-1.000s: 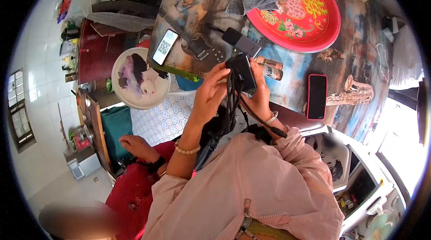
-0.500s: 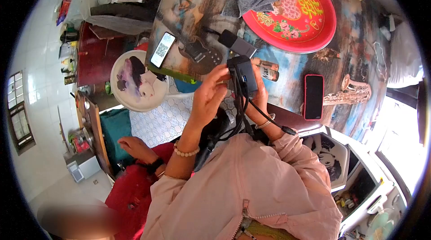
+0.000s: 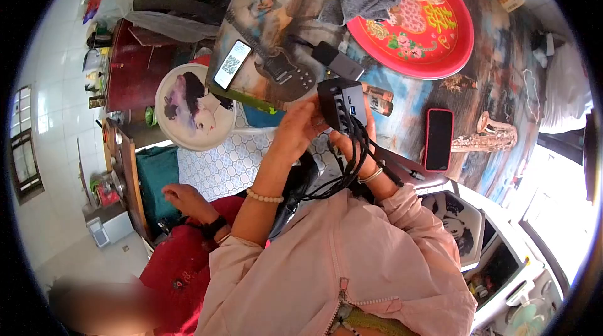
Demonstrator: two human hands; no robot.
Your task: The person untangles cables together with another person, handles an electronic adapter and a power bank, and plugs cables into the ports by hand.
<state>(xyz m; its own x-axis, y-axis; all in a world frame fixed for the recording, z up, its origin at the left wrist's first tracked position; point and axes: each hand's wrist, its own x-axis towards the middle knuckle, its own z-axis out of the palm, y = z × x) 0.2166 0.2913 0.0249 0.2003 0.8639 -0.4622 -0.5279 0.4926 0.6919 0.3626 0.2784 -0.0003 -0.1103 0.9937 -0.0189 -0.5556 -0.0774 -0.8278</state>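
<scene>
A small black box with ports (image 3: 345,105) is held between my two hands near the table's front edge. My left hand (image 3: 298,125) grips its left side, the fingertips partly hidden behind it. My right hand (image 3: 358,146) wraps around the right and lower side, thumb near the cables. Several black cables (image 3: 355,163) run from the box's port face and hang in a bundle toward my lap. Just beyond the box, a dark grey rectangular device (image 3: 339,61) lies on the table.
Around the printed table (image 3: 402,129) are a red tray (image 3: 461,53) with a grey cloth (image 3: 367,0), a phone showing a code (image 3: 232,65) and a red-edged phone (image 3: 438,140). A round stool (image 3: 195,110) stands left. Beside me sits a person in red (image 3: 182,257).
The box has tilted, showing more of its port face. My right thumb has come into view by the cables, which have shifted. The view has moved slightly.
</scene>
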